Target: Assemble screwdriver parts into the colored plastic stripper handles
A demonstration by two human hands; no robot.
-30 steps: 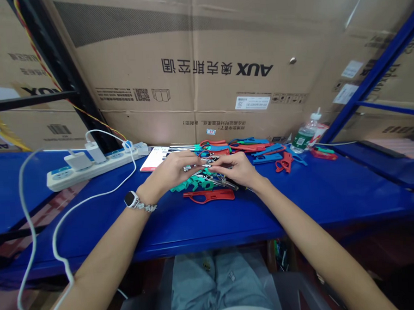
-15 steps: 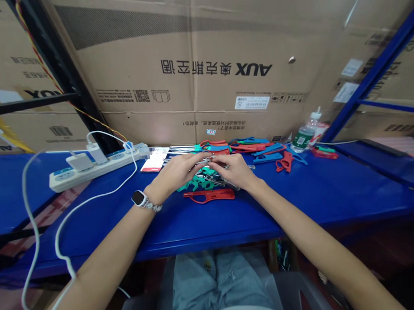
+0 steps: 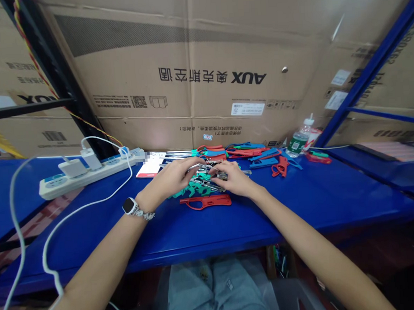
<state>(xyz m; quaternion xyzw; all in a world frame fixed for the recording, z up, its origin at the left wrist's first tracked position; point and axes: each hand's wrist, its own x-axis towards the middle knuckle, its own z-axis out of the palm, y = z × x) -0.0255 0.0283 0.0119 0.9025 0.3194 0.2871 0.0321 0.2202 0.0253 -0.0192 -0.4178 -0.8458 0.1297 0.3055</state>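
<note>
My left hand [image 3: 175, 176], with a watch on its wrist, is closed over the left of a heap of small parts. A thin shiny metal piece [image 3: 195, 166] shows at its fingertips. Facing it, my right hand [image 3: 236, 177] has its fingers bent and drawn together at the heap's right side; what they grip is too small to make out. Beneath both hands lie green plastic pieces [image 3: 194, 189] and silvery metal parts [image 3: 210, 185]. Closer to me rests a red gun-shaped lighter shell [image 3: 214, 201], untouched.
Behind the heap are red and blue shells [image 3: 264, 162], a white card [image 3: 150, 166] and a bottle with a green label [image 3: 295, 143]. A power strip [image 3: 90, 172] with white cables stands left on the blue table [image 3: 300, 205]. A large cardboard box [image 3: 201, 44] stands behind.
My hands have moved slightly apart, the right fingers dropping lower over the metal parts. The whole view has shifted a little, with the table lower in the picture.
</note>
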